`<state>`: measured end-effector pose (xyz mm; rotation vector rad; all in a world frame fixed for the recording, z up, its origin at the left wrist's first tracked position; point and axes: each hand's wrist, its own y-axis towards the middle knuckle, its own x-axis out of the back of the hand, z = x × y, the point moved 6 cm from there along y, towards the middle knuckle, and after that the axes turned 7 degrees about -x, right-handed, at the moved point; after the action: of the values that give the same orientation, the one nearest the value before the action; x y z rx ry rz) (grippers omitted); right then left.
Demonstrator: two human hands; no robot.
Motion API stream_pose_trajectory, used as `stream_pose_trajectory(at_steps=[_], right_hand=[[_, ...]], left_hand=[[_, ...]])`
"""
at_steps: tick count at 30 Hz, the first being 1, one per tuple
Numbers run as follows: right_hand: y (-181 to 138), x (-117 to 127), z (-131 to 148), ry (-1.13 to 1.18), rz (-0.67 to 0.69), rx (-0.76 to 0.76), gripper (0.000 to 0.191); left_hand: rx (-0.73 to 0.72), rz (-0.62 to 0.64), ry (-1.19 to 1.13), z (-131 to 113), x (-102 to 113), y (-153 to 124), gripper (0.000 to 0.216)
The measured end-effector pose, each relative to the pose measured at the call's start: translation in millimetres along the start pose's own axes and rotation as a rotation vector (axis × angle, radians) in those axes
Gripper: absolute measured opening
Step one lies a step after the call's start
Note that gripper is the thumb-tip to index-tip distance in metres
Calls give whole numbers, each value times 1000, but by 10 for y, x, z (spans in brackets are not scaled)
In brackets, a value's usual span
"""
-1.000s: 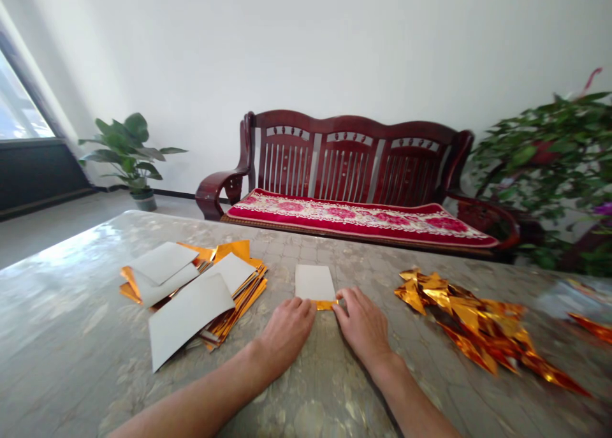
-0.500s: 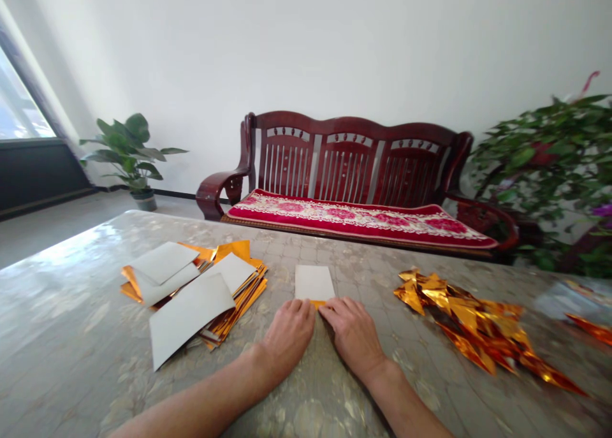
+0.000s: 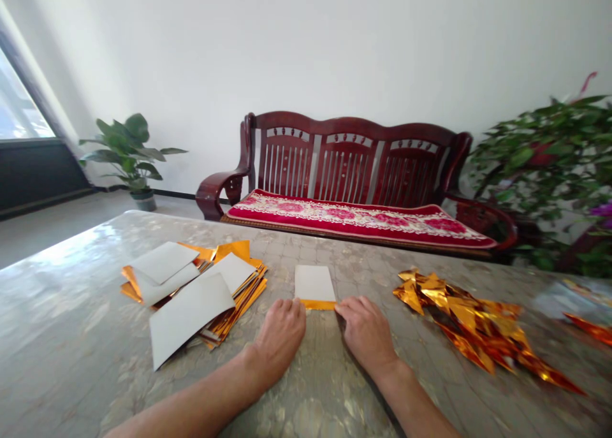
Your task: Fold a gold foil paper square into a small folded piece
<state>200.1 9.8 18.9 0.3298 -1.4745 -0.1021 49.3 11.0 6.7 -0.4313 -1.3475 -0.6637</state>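
Observation:
A small sheet of gold foil paper (image 3: 315, 282) lies white side up at the middle of the table, with a narrow gold strip folded over along its near edge. My left hand (image 3: 283, 331) has its fingers curled together at the left end of that fold. At the right end, the closed fingertips of my right hand (image 3: 367, 331) pinch the corner. Most of the gold strip shows between the two hands. My thumbs are largely hidden.
Left of my hands lies a loose stack of gold-and-white sheets (image 3: 194, 317). Folded gold foil pieces (image 3: 471, 320) are heaped on the right, near a clear plastic bag (image 3: 568, 298). A wooden bench (image 3: 347, 170) stands past the table's (image 3: 315, 374) far edge, with potted plants at either side.
My hands have moved apart along the fold, left hand leftward and right hand rightward. More of the gold strip shows between them. The sheet stays in place.

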Motion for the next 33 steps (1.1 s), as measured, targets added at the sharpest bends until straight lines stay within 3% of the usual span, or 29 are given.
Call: stream_pose_trajectory(at_steps=[8,17,25,29,33], right_hand=[[34,12,-22,-12,-19,-24,28],[65,-22,-226,141,-114,-176,28],[171,-47,-284,172,-60,-290,23],[203,-82,-352,335,-65,-386,19],[214,-198,-439,669,-38,-446,23]], left_hand=[[-19,-21,-83,46,9,-29,16],[-43,-127,-211,70,48,-34,14],[-53,-122,-295,-5,41,-5,16],[-76,-131,-330,-41,44,-3,20],[-106,-160,-352,-52,71,-9,23]])
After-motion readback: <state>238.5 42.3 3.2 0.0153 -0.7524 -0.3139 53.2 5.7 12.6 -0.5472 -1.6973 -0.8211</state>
